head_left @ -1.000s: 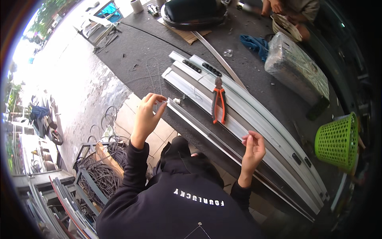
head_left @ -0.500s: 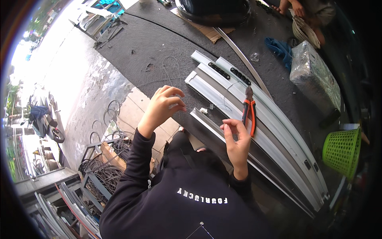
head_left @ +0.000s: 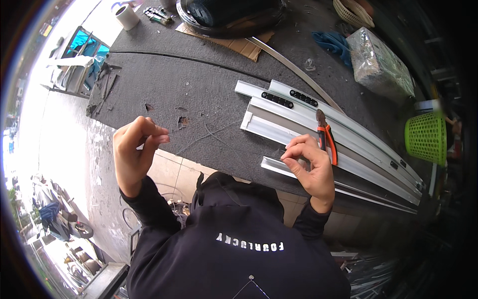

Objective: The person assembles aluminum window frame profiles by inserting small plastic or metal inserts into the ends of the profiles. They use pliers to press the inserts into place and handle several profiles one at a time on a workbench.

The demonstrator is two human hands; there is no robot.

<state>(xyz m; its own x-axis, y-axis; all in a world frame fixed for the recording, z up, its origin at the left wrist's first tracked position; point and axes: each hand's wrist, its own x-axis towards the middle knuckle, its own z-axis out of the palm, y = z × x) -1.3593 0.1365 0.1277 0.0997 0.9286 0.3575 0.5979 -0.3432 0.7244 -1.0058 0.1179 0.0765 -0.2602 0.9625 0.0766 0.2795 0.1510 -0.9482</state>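
Observation:
My left hand (head_left: pixel 137 152) is raised over the near left edge of the worktop, thumb and fingers pinched together. My right hand (head_left: pixel 313 169) makes a similar pinch beside the long silver metal profiles (head_left: pixel 298 118). Whatever either pinch holds is too fine to make out. Between the hands, a thin grey wire (head_left: pixel 214 133) loops across the dark mat; whether it reaches my fingers I cannot tell. Orange-and-black cutting pliers (head_left: pixel 327 139) lie on the profiles, just beyond my right hand. Two black roller pieces (head_left: pixel 277 99) sit on the profiles' far ends. A shorter channel profile (head_left: pixel 276 165) lies nearest me.
A foil-wrapped box (head_left: pixel 379 62), a blue cloth (head_left: pixel 332 45) and a green basket (head_left: pixel 425 137) stand to the right. Far back are a black rounded object (head_left: pixel 229 17) on cardboard (head_left: pixel 256 49) and a white roll (head_left: pixel 126 17). The dark mat (head_left: pixel 149 79) has torn holes.
My left hand has moved left, away from the profiles, and the hands are farther apart. My right hand's fingertips have drawn closer into a pinch. The whole view has turned and shifted.

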